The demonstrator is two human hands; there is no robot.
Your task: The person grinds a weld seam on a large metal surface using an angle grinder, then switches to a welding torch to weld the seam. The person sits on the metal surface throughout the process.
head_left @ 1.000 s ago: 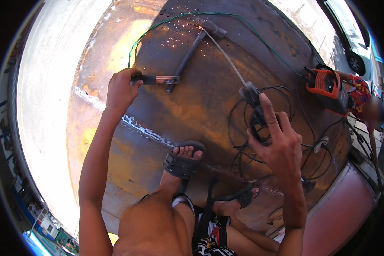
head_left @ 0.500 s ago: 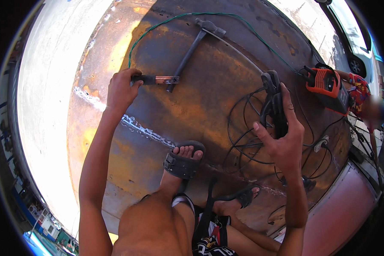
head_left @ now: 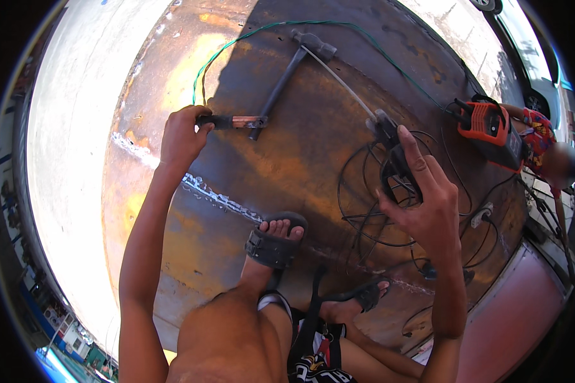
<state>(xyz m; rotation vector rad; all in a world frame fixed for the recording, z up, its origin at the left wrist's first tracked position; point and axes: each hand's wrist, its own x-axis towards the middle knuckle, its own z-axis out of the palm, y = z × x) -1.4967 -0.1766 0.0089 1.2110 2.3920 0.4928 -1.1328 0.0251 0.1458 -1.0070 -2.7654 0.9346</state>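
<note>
My left hand (head_left: 182, 142) is closed round the black handle of a copper-jawed welding clamp (head_left: 248, 122). A green wire (head_left: 276, 25) runs up from beside this hand, across the rusty plate to the right. The clamp's copper end overlaps the lower handle of a hammer (head_left: 282, 86) in view. In my right hand (head_left: 431, 204) is a black electrode holder (head_left: 396, 156), gripped with fingers and thumb. A thin grey welding rod (head_left: 338, 78) sticks out of its jaws toward the hammer head. Whether the rod touches the hammer cannot be told.
An orange welding machine (head_left: 489, 127) stands at the right, beside a person in a patterned shirt (head_left: 540, 137). Black cable (head_left: 364, 220) lies coiled under my right hand. A white weld seam (head_left: 217, 195) crosses the rusty plate (head_left: 287, 166) near my sandalled foot (head_left: 278, 239).
My right hand has tilted the electrode holder to the left, and its jaws and the rod's near end have shifted left. My left hand and the clamp have hardly moved.
</note>
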